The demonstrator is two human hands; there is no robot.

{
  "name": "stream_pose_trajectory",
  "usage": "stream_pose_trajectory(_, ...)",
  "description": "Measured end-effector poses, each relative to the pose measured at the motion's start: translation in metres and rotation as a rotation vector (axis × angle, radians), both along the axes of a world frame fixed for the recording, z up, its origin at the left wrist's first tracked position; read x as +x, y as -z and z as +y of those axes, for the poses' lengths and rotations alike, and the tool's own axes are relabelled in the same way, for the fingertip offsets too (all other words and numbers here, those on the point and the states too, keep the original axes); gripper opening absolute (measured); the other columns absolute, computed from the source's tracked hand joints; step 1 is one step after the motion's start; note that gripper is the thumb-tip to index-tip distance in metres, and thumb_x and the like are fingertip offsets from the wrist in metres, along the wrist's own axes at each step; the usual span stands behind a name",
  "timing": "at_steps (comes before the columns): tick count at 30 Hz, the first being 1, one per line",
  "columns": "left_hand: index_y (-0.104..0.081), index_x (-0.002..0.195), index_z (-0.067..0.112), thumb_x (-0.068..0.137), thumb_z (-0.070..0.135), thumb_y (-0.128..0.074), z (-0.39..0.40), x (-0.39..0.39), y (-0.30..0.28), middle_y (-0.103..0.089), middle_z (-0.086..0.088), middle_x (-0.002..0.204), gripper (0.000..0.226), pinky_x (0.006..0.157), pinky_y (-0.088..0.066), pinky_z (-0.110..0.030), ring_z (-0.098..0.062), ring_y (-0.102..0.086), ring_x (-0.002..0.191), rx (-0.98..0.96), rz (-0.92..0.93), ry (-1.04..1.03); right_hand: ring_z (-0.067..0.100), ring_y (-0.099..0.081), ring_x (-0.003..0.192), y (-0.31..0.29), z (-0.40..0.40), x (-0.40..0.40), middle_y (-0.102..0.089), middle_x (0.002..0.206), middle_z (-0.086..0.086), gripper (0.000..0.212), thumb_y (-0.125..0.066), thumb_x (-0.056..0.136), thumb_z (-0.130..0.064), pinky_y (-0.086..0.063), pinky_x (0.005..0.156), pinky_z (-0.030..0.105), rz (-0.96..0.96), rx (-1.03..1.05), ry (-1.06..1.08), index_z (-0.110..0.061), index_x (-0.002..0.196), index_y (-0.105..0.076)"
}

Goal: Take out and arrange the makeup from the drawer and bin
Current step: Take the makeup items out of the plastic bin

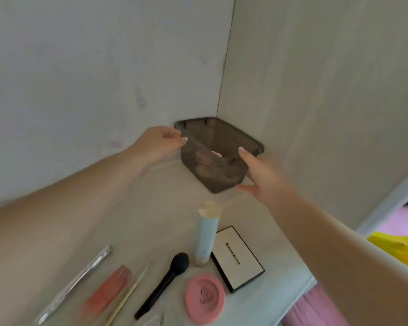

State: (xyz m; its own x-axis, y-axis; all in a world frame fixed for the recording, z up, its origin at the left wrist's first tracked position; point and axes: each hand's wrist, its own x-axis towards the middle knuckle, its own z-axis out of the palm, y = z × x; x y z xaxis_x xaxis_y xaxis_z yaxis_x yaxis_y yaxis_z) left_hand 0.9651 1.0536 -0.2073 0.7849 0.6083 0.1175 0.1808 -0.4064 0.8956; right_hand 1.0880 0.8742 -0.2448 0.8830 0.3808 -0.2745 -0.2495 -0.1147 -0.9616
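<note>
A smoky brown translucent plastic bin [218,156] sits in the far corner of a pale wood-grain shelf surface [165,208], tucked where the back wall [92,67] meets the right side panel [316,90]. Blurred pinkish and beige makeup items [210,161] lie inside it, too indistinct to tell apart. The left hand [160,143] reaches in from the left and pinches the bin's near-left rim between its fingertips and thumb. The right hand [260,172] comes in from the right with its fingers stretched out nearly straight against the bin's near-right wall, the thumb spread low beside the bin's bottom corner; it presses rather than grips. Nearer on the shelf, well apart from the bin, other makeup is laid out. A pale blue tube with a cream cap [206,234] stands upright, and just to its right lies a flat white rectangular palette with a black edge and black lettering [237,257]. In front of these rests a round pink compact with a raised triangle [205,298], and to its left a black makeup brush [163,282] lies at a slant. Farther left lie a thin yellowish stick [127,297], a translucent coral-pink tube [108,290] and a shiny silver tube [76,283], all slanted the same way. At the far right edge, beyond the shelf, pink fabric [316,309] and something yellow [396,250] show.
</note>
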Motion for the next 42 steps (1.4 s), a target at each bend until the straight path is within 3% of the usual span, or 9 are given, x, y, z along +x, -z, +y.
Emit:
stream_pose_trajectory(3, -0.052, 0.129, 0.015, 0.088, 0.028, -0.063, 0.011, 0.031, 0.008, -0.052, -0.003, 0.128, 0.045, 0.092, -0.046, -0.035, -0.014, -0.049, 0.111, -0.223, 0.058, -0.015, 0.024, -0.059, 0.101, 0.001, 0.023, 0.025, -0.058, 0.115, 0.003, 0.043, -0.072, 0.078, -0.042, -0.056, 0.08, 0.052, 0.205, 0.064, 0.044, -0.018, 0.112, -0.058)
stream_pose_trajectory(7, -0.034, 0.144, 0.011, 0.087, 0.028, -0.065, 0.018, 0.05, 0.014, -0.044, -0.006, 0.143, 0.067, 0.097, -0.047, -0.036, -0.018, -0.046, 0.126, -0.435, 0.095, -0.022, 0.03, -0.062, 0.094, 0.001, 0.037, 0.034, -0.062, 0.106, 0.013, 0.005, -0.063, 0.083, -0.012, -0.055, 0.073, 0.05, 0.282, 0.053, 0.075, -0.011, 0.087, -0.06)
stream_pose_trajectory(10, -0.029, 0.146, 0.013, 0.085, 0.031, -0.067, 0.026, 0.053, 0.013, -0.04, -0.008, 0.146, 0.073, 0.096, -0.048, -0.037, -0.02, -0.043, 0.13, -0.511, 0.116, -0.069, 0.024, -0.059, 0.084, -0.005, 0.038, 0.035, -0.059, 0.092, 0.011, 0.016, -0.057, 0.081, -0.002, -0.053, 0.057, 0.044, 0.287, 0.008, 0.094, -0.008, 0.096, -0.057)
stream_pose_trajectory(13, -0.024, 0.148, 0.017, 0.084, 0.036, -0.068, 0.037, 0.049, 0.005, -0.032, -0.006, 0.152, 0.08, 0.094, -0.05, -0.038, -0.021, -0.04, 0.133, -0.543, 0.114, -0.146, 0.021, -0.055, 0.082, -0.013, 0.034, 0.033, -0.055, 0.093, 0.009, 0.023, -0.053, 0.083, 0.0, -0.053, 0.061, 0.045, 0.306, -0.028, 0.084, -0.007, 0.106, -0.054)
stream_pose_trajectory(16, -0.032, 0.144, 0.018, 0.084, 0.039, -0.067, 0.047, 0.041, -0.005, -0.036, -0.001, 0.148, 0.072, 0.094, -0.05, -0.041, -0.021, -0.042, 0.129, -0.578, 0.1, -0.198, 0.025, -0.058, 0.1, -0.021, 0.028, 0.029, -0.058, 0.109, 0.008, 0.034, -0.048, 0.084, 0.003, -0.055, 0.067, 0.044, 0.296, -0.036, 0.015, -0.012, 0.114, -0.055)
stream_pose_trajectory(18, -0.054, 0.118, 0.019, 0.087, 0.036, -0.063, 0.051, 0.03, -0.015, -0.056, 0.0, 0.121, 0.037, 0.084, -0.052, -0.036, -0.019, -0.051, 0.111, -0.58, 0.096, -0.187, 0.021, -0.06, 0.09, -0.032, 0.027, 0.024, -0.063, 0.099, 0.005, 0.037, -0.044, 0.081, 0.008, -0.056, 0.057, 0.036, 0.219, -0.05, -0.075, -0.017, 0.104, -0.06)
stream_pose_trajectory(20, -0.061, 0.097, 0.017, 0.09, 0.032, -0.06, 0.053, 0.01, -0.027, -0.059, -0.002, 0.093, 0.017, 0.072, -0.053, -0.03, -0.018, -0.054, 0.093, -0.587, 0.08, -0.18, 0.02, -0.058, 0.08, -0.046, 0.028, 0.018, -0.063, 0.088, 0.004, 0.039, -0.042, 0.078, 0.01, -0.054, 0.054, 0.031, 0.162, -0.083, -0.163, -0.016, 0.099, -0.06)
stream_pose_trajectory(29, -0.062, 0.092, 0.025, 0.093, 0.022, -0.057, 0.066, -0.142, -0.054, -0.067, 0.002, 0.094, 0.005, 0.055, -0.056, -0.023, -0.013, -0.065, 0.083, -0.563, 0.111, -0.366, 0.015, -0.061, 0.082, -0.101, 0.072, -0.04, -0.062, 0.101, -0.004, 0.05, -0.05, 0.081, 0.008, -0.053, 0.064, 0.035, 0.079, -0.115, -0.656, -0.019, 0.123, -0.047)
stream_pose_trajectory(42, -0.052, 0.103, 0.011, 0.091, 0.022, -0.059, 0.099, -0.407, -0.039, -0.068, -0.013, 0.097, 0.017, 0.082, -0.055, -0.053, -0.03, -0.068, 0.094, -0.471, 0.333, -0.71, 0.018, -0.065, 0.078, -0.072, 0.207, -0.255, -0.067, 0.093, -0.002, 0.041, -0.053, 0.083, 0.004, -0.054, 0.071, 0.035, 0.081, -0.181, -1.037, -0.025, 0.113, -0.052)
